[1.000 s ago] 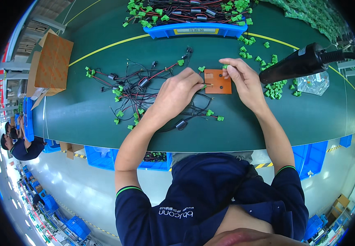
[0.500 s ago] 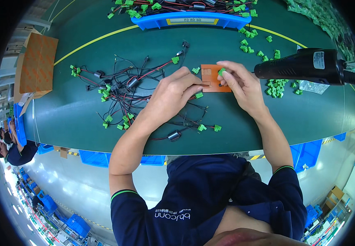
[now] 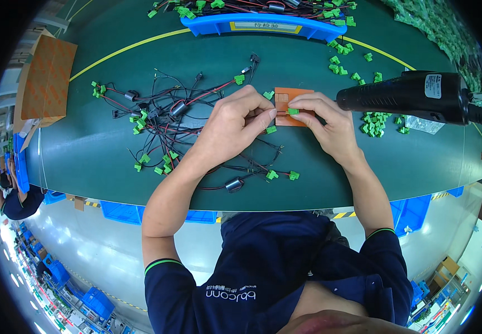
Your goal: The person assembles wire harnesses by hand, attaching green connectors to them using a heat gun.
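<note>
Both hands worked a green connector at the orange block on the green bench.

The right hand (image 3: 327, 125) pinched the green connector (image 3: 293, 111) against the orange block (image 3: 292, 106); the left hand (image 3: 235, 125) gripped the wire (image 3: 260, 118). Keeping wire and connector aligned likely mattered most.

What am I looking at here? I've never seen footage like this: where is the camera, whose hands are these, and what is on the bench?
The camera sits on a person's head and looks down through a fisheye lens, so straight edges bend. The two bare hands are that person's own. The left hand pinches thin wires; the right hand holds a small green connector over an orange block. On the green table lie a tangle of wire harnesses, loose green connectors, a black power tool, a blue tray and a cardboard box.
</note>
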The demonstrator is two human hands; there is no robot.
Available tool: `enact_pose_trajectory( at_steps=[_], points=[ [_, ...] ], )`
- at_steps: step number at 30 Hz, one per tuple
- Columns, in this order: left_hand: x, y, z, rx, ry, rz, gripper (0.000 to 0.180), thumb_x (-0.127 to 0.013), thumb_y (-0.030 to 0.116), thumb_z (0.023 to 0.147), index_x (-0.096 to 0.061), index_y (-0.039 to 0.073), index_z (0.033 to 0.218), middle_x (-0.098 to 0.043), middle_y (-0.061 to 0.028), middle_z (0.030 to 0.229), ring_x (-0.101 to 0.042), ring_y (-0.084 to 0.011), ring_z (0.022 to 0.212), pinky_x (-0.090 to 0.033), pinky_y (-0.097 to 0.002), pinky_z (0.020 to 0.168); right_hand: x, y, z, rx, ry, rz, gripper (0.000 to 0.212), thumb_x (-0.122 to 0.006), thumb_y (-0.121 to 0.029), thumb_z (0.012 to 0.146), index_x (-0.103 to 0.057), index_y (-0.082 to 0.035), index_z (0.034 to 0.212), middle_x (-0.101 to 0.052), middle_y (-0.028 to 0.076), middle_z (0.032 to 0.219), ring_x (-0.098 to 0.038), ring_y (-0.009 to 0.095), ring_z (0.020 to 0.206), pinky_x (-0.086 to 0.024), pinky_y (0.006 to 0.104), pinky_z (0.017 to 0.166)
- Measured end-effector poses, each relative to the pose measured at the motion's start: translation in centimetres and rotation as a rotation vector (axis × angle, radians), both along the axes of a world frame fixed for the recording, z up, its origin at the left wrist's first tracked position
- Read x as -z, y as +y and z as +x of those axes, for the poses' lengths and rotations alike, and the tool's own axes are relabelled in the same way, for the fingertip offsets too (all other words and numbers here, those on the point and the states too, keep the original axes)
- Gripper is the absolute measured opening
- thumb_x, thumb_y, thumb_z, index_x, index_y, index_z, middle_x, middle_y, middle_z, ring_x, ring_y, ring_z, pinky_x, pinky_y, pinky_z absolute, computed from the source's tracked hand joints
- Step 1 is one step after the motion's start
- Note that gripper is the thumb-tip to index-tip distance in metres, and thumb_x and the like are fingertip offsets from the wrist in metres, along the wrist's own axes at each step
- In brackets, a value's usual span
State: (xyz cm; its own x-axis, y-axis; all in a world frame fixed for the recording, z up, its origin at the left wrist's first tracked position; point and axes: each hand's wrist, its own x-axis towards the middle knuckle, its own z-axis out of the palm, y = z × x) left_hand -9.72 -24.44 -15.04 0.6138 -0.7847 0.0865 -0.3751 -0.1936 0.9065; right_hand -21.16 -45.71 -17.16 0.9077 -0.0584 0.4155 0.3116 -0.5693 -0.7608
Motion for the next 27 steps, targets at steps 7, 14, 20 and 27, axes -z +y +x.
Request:
enact_pose_trajectory(
  at_steps=[7, 14, 20, 27],
  points=[
    [0.0, 0.02, -0.12, -0.053, 0.02, -0.007, 0.013, -0.074, 0.009, 0.096, -0.072, -0.004, 0.099, -0.061, -0.0045, 0.086, -0.056, -0.0111, 0.071, -0.046, -0.0278, 0.064, -0.44, 0.74, -0.14, 0.048, 0.103, 0.208, 0.028, -0.076, 0.0, 0.09, -0.075, -0.003, 0.118, -0.075, 0.014, 0.102, -0.072, 0.027, 0.086, -0.058, 0.0349, 0.077],
    [-0.05, -0.04, -0.2, -0.057, 0.017, -0.036, 0.013, -0.073, 0.008, 0.096, -0.072, -0.004, 0.098, -0.062, -0.0045, 0.087, -0.056, -0.0108, 0.072, -0.046, -0.0274, 0.065, -0.09, 0.13, -0.19, 0.04, 0.059, -0.022, 0.027, -0.077, -0.002, 0.09, -0.076, -0.002, 0.117, -0.076, 0.014, 0.103, -0.073, 0.028, 0.088, -0.059, 0.0347, 0.077],
    [0.15, -0.05, -0.15, -0.063, 0.029, -0.044, 0.013, -0.073, 0.008, 0.096, -0.072, -0.004, 0.099, -0.062, -0.0045, 0.088, -0.056, -0.0107, 0.073, -0.047, -0.0268, 0.066, -0.18, 0.51, -0.15, 0.041, 0.053, 0.002, 0.025, -0.078, -0.002, 0.089, -0.075, 0.0, 0.113, -0.076, 0.014, 0.104, -0.074, 0.029, 0.091, -0.06, 0.0358, 0.076],
    [-0.09, -0.01, -0.2, -0.048, 0.021, -0.015, 0.013, -0.073, 0.008, 0.096, -0.071, -0.004, 0.097, -0.062, -0.0047, 0.087, -0.056, -0.0105, 0.071, -0.046, -0.027, 0.064, -0.29, 0.57, -0.15, 0.065, 0.039, -0.012, 0.023, -0.079, -0.002, 0.088, -0.075, -0.001, 0.11, -0.076, 0.014, 0.104, -0.074, 0.028, 0.091, -0.06, 0.0348, 0.074]
  ],
)
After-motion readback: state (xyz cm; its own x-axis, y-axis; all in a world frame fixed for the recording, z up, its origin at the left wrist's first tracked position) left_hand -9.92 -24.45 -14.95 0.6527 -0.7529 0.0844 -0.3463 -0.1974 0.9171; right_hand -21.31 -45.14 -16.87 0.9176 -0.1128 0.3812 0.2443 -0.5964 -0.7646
